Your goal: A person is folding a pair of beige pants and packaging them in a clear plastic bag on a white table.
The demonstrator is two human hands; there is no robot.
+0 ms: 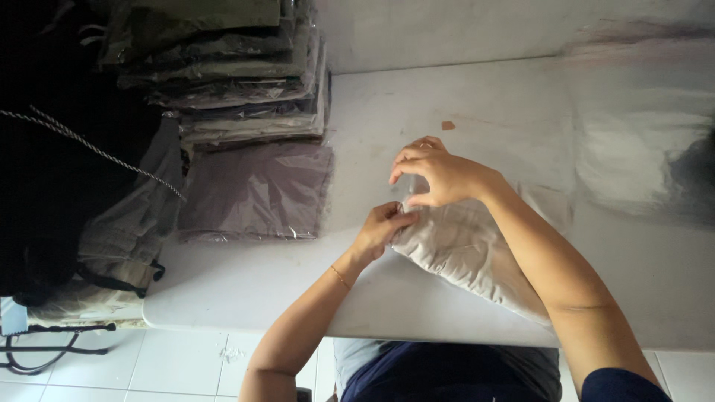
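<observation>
Folded pale garment (462, 253) underhand, bagged stack (238, 82) well left.

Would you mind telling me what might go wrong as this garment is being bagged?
The folded pale garment overhangs the table's front edge, so it might slide off. Both hands, left and right, pinch the thin clear bag, which could tear. The stack of bagged garments looks uneven and may topple.
</observation>
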